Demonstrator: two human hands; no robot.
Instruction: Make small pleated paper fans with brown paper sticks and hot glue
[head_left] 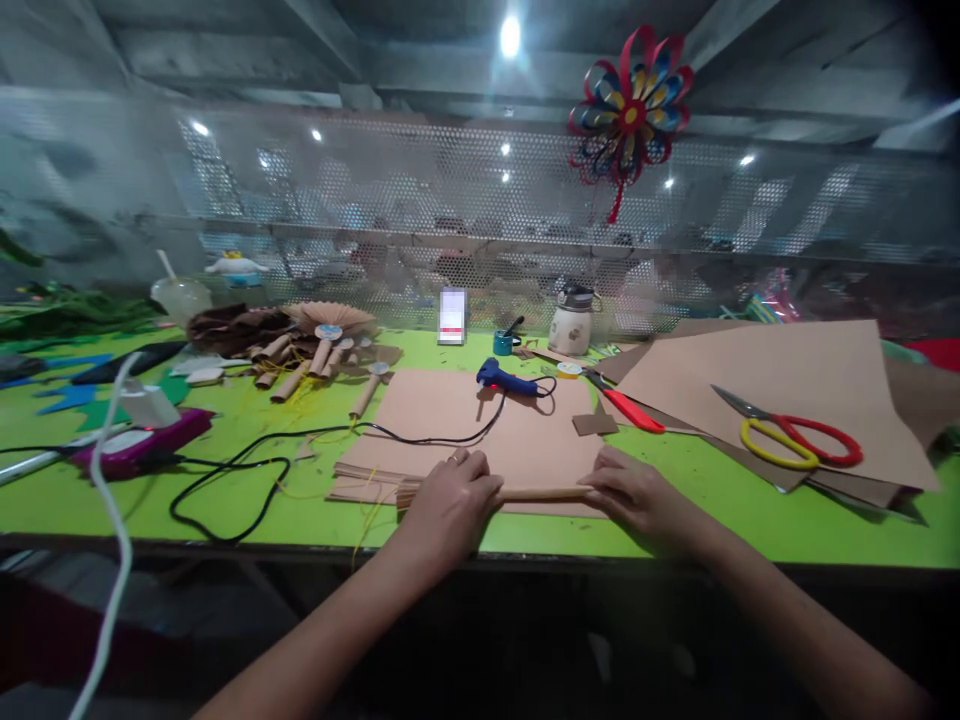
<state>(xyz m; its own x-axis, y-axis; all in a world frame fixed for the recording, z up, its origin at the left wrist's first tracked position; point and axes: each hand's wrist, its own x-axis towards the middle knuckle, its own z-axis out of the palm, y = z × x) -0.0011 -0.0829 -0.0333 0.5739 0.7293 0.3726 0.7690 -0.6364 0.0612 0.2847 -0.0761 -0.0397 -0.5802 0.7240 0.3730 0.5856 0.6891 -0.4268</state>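
Observation:
A narrow strip of folded brown paper (544,493) lies crosswise over the front of a stack of brown paper sheets (442,410). My left hand (456,495) is closed over the strip's left part, and pleated edges show just left of the fingers. At the strip's right end, my right hand (637,495) pinches it between thumb and fingers. Behind the hands, a blue glue gun (517,380) rests on the stack, its black cord running left. A small brown cardboard piece (595,424) lies near my right hand.
Yellow-and-red-handled scissors (802,440) and red-handled scissors (634,410) lie right among large paper sheets (780,380). Rolled paper tubes and a paper fan (330,318) sit back left. A purple power strip (150,440), white cable (109,560), bottle (571,325) and phone (452,317) are also here.

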